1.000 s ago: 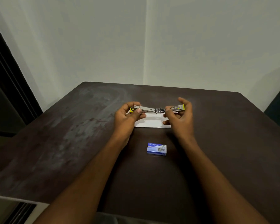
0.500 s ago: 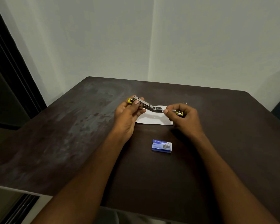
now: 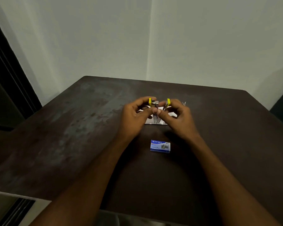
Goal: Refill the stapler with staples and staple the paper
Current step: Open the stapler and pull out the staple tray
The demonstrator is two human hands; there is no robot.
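A small metal stapler point(image 3: 155, 110) with yellow ends is held above the table between both hands, its two arms folded up into a narrow V with the hinge pointing down. My left hand point(image 3: 136, 115) grips the left arm near its yellow tip. My right hand point(image 3: 178, 116) grips the right arm near the other yellow tip. Under the hands lies a white sheet of paper point(image 3: 171, 114), mostly hidden. A blue staple box point(image 3: 160, 146) lies shut on the table in front of the hands, between my forearms.
The dark brown table point(image 3: 72, 136) fills the view, with its far edge close to a pale wall corner. A small pale scrap point(image 3: 184, 103) lies just right of my right hand. A dark doorway stands at the left.
The stapler's two arms, spread almost flat a second ago, have been swung together into a narrow V. Both hands have moved closer to each other.
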